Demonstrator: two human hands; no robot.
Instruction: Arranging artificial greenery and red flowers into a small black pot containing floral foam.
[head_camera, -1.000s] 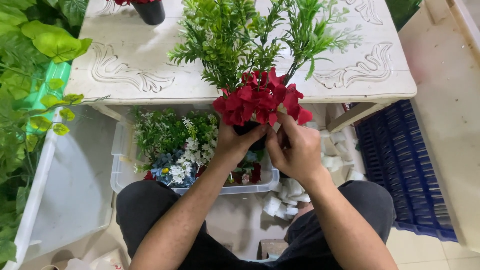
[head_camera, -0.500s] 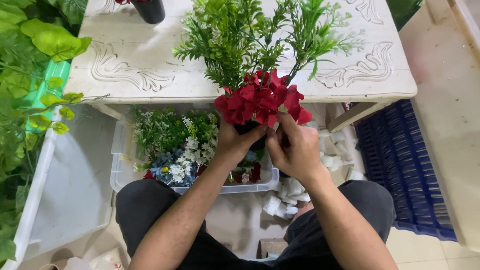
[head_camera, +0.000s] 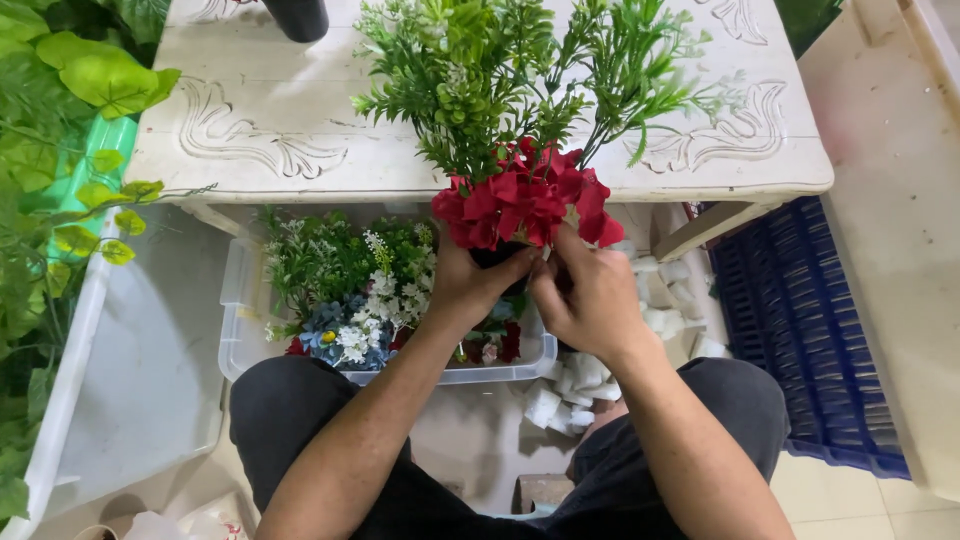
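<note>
- Flower arrangement of red blossoms under tall green sprigs, held in the air just in front of the white carved worktop, above the person's lap.
- Left hand is closed around the dark pot at the arrangement's base, steadying it.
- Right hand pinches with its fingertips at the red blossoms' lower edge; what it grips is hidden.
- Judgement: stems are being set or adjusted; the next move calls for a firm pot and a light touch.
- Below, a clear bin holds more white, blue and green flowers; white foam pieces lie on the floor to its right.
</note>
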